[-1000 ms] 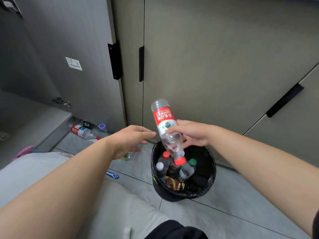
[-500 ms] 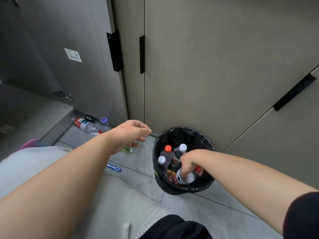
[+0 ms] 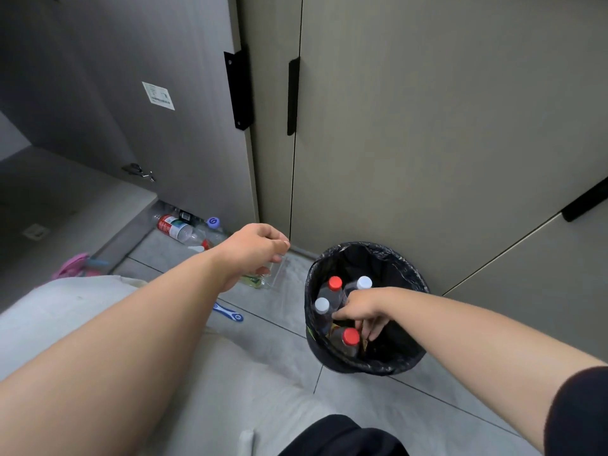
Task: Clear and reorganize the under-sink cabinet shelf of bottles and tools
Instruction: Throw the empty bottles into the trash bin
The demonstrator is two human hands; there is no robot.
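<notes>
A black-lined waste bin (image 3: 408,278) stands on the floor by the cabinet doors and holds several clear plastic bottles. My right hand (image 3: 360,309) is inside the bin with fingers spread downward, right beside a red-capped bottle (image 3: 348,340) and holding nothing. My left hand (image 3: 251,251) hovers above the floor with loosely curled, empty fingers. Just under it lies a small clear packet with green contents (image 3: 263,279). More bottles, one with a red label (image 3: 172,227), lie at the foot of the open cabinet door.
The open grey cabinet door (image 3: 131,93) stands at left, with the dark cabinet interior (image 3: 49,192) beyond it. A blue and white razor (image 3: 228,312) lies on the tiles. A pink object (image 3: 74,264) sits by the cabinet base. My knee in light trousers fills the lower left.
My right hand lowered the red-labelled bottle into the bin and let go of it; it now stands cap up. My left hand stayed hovering in place.
</notes>
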